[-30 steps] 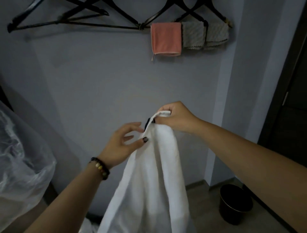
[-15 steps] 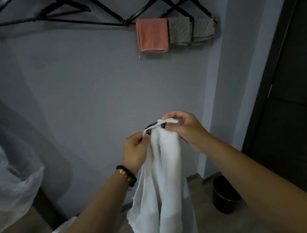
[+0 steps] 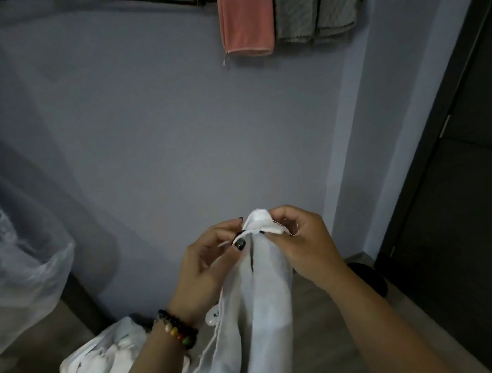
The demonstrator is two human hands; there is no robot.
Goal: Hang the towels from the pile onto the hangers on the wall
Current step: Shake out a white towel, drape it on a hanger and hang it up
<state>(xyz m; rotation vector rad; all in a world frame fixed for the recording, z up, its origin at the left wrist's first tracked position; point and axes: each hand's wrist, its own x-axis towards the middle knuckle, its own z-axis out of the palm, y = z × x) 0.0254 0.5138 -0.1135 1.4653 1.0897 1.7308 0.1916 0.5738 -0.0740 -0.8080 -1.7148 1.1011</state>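
At nine o'clock a crinkled clear plastic bag [image 3: 29, 266]; at seven a heap of white cloth [image 3: 106, 348]; the left hand [image 3: 210, 269], beaded bracelet [image 3: 177, 328] at the wrist, and right hand [image 3: 303, 245] pinch the limp white towel [image 3: 263, 292]'s top edge at centre; a coral towel [image 3: 246, 26] and nubbly grey towels [image 3: 314, 20] hang at twelve; a black bin [image 3: 372, 277] at four.

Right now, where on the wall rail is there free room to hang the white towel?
The rail left of the pink towel looks bare. Right of it is crowded: two grey towels hang side by side up to the wall corner. Both hands pinch the white towel.
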